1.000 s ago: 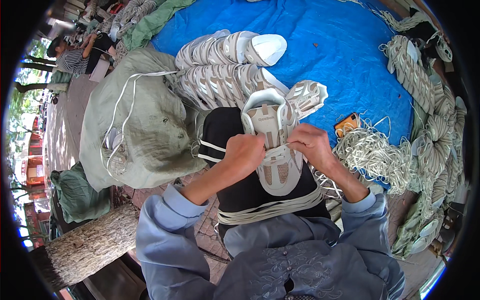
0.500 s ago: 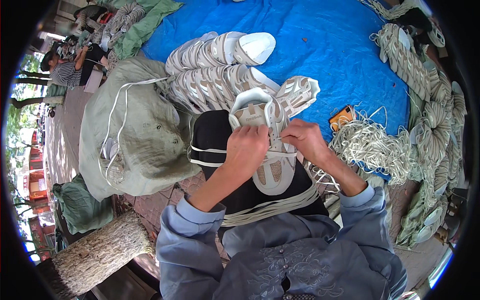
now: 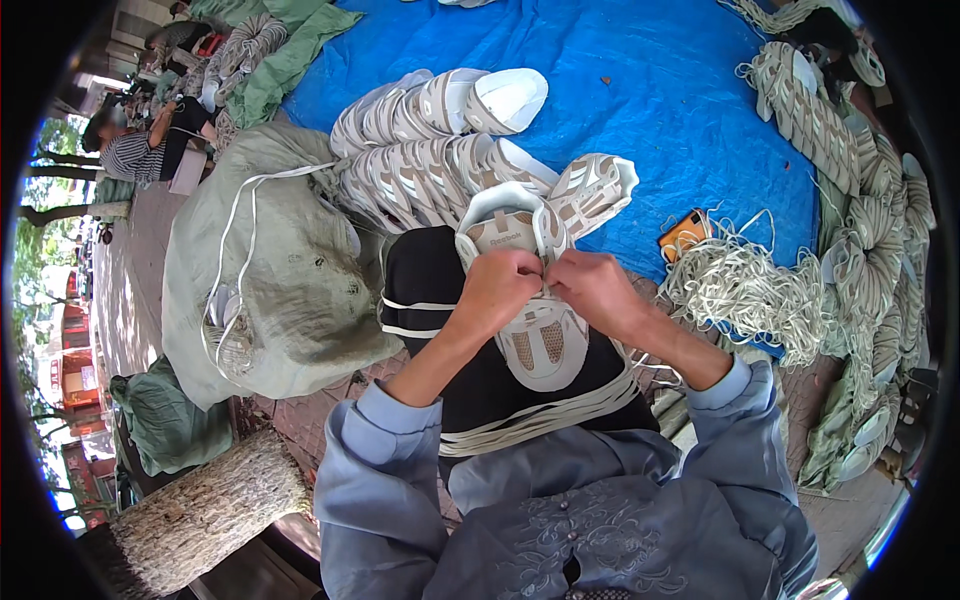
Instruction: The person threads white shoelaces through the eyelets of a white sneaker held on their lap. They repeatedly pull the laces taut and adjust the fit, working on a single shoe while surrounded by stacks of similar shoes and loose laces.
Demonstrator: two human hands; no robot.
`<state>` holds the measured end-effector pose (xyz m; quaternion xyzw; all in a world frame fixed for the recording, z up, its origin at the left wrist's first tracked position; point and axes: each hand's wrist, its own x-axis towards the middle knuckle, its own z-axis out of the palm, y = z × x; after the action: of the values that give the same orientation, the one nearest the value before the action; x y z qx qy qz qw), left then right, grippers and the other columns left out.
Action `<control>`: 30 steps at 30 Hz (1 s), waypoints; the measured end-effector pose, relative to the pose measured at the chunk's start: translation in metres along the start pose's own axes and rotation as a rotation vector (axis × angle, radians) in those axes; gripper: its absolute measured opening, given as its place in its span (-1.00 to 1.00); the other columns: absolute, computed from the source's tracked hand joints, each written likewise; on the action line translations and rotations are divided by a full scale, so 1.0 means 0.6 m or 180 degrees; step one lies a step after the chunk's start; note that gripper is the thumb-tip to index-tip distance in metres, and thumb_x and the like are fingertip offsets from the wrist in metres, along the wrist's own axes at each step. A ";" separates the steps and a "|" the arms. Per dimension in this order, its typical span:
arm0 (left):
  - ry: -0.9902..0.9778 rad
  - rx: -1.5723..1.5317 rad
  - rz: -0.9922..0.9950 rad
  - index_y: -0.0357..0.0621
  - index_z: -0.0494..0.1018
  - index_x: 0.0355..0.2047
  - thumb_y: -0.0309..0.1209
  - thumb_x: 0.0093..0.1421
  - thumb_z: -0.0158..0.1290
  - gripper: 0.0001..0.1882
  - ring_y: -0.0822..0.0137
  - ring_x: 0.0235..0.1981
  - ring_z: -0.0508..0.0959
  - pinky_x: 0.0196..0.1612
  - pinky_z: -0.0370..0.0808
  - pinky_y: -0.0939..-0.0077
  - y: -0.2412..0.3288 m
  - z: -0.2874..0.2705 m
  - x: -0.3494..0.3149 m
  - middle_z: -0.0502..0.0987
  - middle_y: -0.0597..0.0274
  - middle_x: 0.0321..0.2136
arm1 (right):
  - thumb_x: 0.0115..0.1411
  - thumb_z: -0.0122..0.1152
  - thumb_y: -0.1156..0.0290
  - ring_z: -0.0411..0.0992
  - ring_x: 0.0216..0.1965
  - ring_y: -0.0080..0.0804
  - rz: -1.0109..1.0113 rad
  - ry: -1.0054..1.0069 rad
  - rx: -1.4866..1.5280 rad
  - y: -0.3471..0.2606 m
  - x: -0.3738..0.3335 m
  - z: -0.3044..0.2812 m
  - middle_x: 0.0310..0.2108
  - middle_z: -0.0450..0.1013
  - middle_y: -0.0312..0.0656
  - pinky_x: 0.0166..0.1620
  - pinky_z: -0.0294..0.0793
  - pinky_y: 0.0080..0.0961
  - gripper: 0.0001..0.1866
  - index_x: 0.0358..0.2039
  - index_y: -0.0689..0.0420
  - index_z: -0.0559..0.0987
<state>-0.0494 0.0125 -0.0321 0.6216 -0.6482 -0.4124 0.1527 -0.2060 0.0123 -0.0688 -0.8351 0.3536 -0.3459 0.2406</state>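
Now that the left hand (image 3: 505, 285) and right hand (image 3: 595, 290) have drawn closer over the shoe (image 3: 545, 362) on the near black-covered lap (image 3: 470, 390), work seems centred there; whether their curled fingers grip anything I cannot tell.

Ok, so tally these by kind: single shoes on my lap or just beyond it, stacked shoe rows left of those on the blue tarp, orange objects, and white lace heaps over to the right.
Single shoes: 2 (lap shoe, loose shoe)
Stacked rows: 2 (far row, near row)
Orange object: 1
Lace heap: 1
Total: 6
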 end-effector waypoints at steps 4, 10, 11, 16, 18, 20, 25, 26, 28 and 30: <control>-0.0110 0.0371 0.0224 -0.21 0.48 -0.56 -0.42 -0.16 -0.04 -0.84 0.01 -0.48 0.47 -0.39 0.38 0.26 0.004 0.008 0.007 0.45 -0.04 -0.60 | -0.25 0.09 0.62 0.38 -0.59 -0.25 0.0514 -0.0172 0.0821 0.017 -0.003 0.000 -0.66 0.29 -0.18 -0.52 0.38 -0.39 -0.91 -0.65 0.18 0.40; -0.0177 0.0552 0.0502 -0.20 0.48 -0.58 -0.45 -0.13 -0.05 -0.86 0.01 -0.52 0.46 -0.42 0.38 0.25 0.005 0.004 0.009 0.44 -0.05 -0.62 | -0.25 0.08 0.56 0.39 -0.60 -0.31 -0.0410 -0.0140 -0.0486 0.010 0.002 0.004 -0.66 0.32 -0.22 -0.54 0.38 -0.43 -0.92 -0.66 0.17 0.39; -0.0180 0.0446 0.0520 -0.20 0.48 -0.58 -0.46 -0.13 -0.05 -0.87 0.02 -0.53 0.46 -0.43 0.38 0.26 0.005 0.003 0.007 0.44 -0.05 -0.63 | -0.25 0.10 0.57 0.40 -0.60 -0.32 -0.0381 -0.0174 -0.0452 0.009 0.002 0.001 -0.66 0.33 -0.22 -0.54 0.38 -0.45 -0.91 -0.64 0.18 0.40; -0.0304 0.0964 0.0585 -0.24 0.45 -0.57 -0.49 -0.12 -0.03 -0.89 0.12 -0.63 0.43 -0.50 0.36 0.41 0.003 -0.001 0.013 0.43 0.03 -0.68 | -0.21 0.22 0.58 0.41 -0.58 -0.41 0.1283 -0.0274 0.1503 0.024 -0.008 -0.013 -0.63 0.42 -0.22 -0.53 0.37 -0.54 -0.88 -0.59 0.17 0.46; -0.0569 0.0963 0.0521 -0.24 0.45 -0.58 -0.49 -0.13 -0.03 -0.90 0.12 -0.63 0.44 -0.50 0.36 0.41 0.004 -0.002 0.021 0.43 0.03 -0.68 | -0.21 0.23 0.57 0.40 -0.59 -0.39 0.1681 -0.0315 0.1681 0.028 -0.012 -0.011 -0.63 0.41 -0.22 -0.51 0.37 -0.53 -0.89 -0.61 0.16 0.48; -0.0644 0.1001 0.0578 -0.22 0.46 -0.60 -0.50 -0.15 -0.03 -0.91 0.09 -0.60 0.45 -0.48 0.37 0.36 0.006 -0.001 0.029 0.43 0.02 -0.67 | -0.23 0.23 0.57 0.40 -0.58 -0.38 0.1151 -0.0161 0.1336 0.030 -0.011 -0.004 -0.62 0.39 -0.23 -0.51 0.37 -0.53 -0.88 -0.61 0.15 0.48; -0.0566 0.1044 0.0820 -0.19 0.47 -0.66 -0.50 -0.19 -0.01 -0.93 0.03 -0.55 0.47 -0.47 0.39 0.26 0.003 -0.005 0.029 0.44 -0.01 -0.66 | -0.28 0.24 0.55 0.38 -0.54 -0.35 0.0218 -0.0034 0.0597 0.031 -0.003 -0.004 -0.62 0.36 -0.27 -0.48 0.35 -0.50 -0.86 -0.61 0.13 0.49; -0.0573 0.1065 0.0811 -0.20 0.47 -0.63 -0.50 -0.18 -0.01 -0.92 0.05 -0.56 0.47 -0.46 0.39 0.29 0.002 -0.005 0.028 0.44 0.00 -0.66 | -0.28 0.24 0.54 0.38 -0.52 -0.34 0.0420 -0.0124 0.0904 0.031 -0.003 -0.006 -0.61 0.36 -0.27 -0.47 0.35 -0.50 -0.86 -0.61 0.12 0.49; -0.0603 0.1094 0.0777 -0.22 0.47 -0.59 -0.50 -0.15 0.00 -0.91 0.09 -0.58 0.48 -0.46 0.39 0.36 0.000 -0.010 0.023 0.45 0.01 -0.65 | -0.28 0.24 0.53 0.37 -0.50 -0.33 0.0613 -0.0241 0.1166 0.029 -0.004 -0.008 -0.60 0.36 -0.27 -0.44 0.34 -0.48 -0.86 -0.61 0.12 0.49; -0.0768 0.1216 0.0690 -0.22 0.46 -0.60 -0.50 -0.16 0.01 -0.93 0.19 -0.61 0.49 -0.50 0.39 0.41 0.000 -0.020 0.021 0.46 0.08 -0.67 | -0.28 0.25 0.52 0.36 -0.48 -0.32 0.0601 -0.0261 0.1047 0.027 -0.006 -0.008 -0.59 0.35 -0.27 -0.42 0.34 -0.47 -0.86 -0.61 0.12 0.49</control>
<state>-0.0429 -0.0034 -0.0288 0.5123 -0.7909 -0.3348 -0.0027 -0.2183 0.0039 -0.0779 -0.7611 0.3589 -0.3406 0.4194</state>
